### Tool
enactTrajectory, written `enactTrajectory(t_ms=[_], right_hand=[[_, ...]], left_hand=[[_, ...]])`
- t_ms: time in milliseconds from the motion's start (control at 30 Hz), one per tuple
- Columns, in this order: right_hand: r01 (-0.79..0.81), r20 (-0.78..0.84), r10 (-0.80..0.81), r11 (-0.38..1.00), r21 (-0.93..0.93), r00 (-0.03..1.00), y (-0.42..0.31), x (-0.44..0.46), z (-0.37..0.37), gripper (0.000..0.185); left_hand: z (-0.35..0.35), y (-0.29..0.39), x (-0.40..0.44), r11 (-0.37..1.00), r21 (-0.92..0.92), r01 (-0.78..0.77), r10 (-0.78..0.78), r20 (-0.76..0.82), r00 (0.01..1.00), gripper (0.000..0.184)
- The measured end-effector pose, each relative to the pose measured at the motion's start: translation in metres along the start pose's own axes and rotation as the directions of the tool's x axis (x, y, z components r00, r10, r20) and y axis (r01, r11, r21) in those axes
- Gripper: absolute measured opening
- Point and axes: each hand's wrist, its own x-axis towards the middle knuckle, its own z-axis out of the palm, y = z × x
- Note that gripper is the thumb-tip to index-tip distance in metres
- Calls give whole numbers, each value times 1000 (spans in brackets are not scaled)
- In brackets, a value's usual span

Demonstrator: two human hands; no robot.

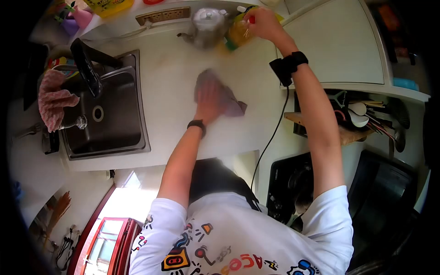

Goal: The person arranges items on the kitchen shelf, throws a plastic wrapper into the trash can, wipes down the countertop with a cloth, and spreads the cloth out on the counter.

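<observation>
My left hand (209,98) presses down on a greyish-purple cloth (233,106) on the white countertop (174,128). Motion blurs both the hand and the cloth. At the back of the counter, my right hand (266,24) is closed around the top of a bottle of yellow liquid (238,34), near its red cap. The bottle looks tilted and has a green patch low down. Just left of it stands a silver metal kettle (208,23), its spout pointing left.
A dark sink (107,114) with a black faucet (87,68) is at the left, with a pink cloth (55,101) beside it. A socket strip (162,16) lies along the back. Utensils (366,114) fill a holder at right. A cable (275,133) hangs from my right wrist.
</observation>
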Motion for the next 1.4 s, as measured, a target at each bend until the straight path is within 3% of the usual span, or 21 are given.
enactTrajectory(t_ms=[67,267,433,567,667,833,933,1033,1133,1400], right_hand=[[40,-1,-40,999,-15,999,-6,5,-20,20],[-40,15,40,999,-6,999,-77,-30,-110,20],[18,28,-20,998,56,999,-88,-52,-132,22],[141,-56,-136,984,112,989,-105,-55,-117,22],[175,-93,-165,978,115,982,-130,-50,-95,22],[249,-15,-249,964,95,968,-131,-35,-2,17],[135,-18,-134,986,100,991,-146,-36,31,18],[242,110,-234,968,-64,966,-151,-22,31,19],[324,86,-323,946,8,942,-144,-7,31,20],[232,62,-235,971,56,970,-133,2,44,14]], left_hand=[[1,-2,6,999,34,0,2,-43,999,87],[-19,5,4,999,32,31,-33,74,997,86],[-5,0,-3,1000,18,25,-25,-21,999,81],[-23,-3,-33,999,7,51,-50,-54,997,76],[-31,-15,-66,979,-103,176,-180,-33,983,75],[-2,-46,-120,984,8,179,-176,-158,972,76],[6,-58,-135,981,-21,191,-192,-122,974,77],[5,-59,-142,982,-53,184,-188,-109,976,78],[5,-58,-140,981,-67,184,-191,-116,975,78],[-6,-50,-145,981,-43,190,-193,-73,978,78]])
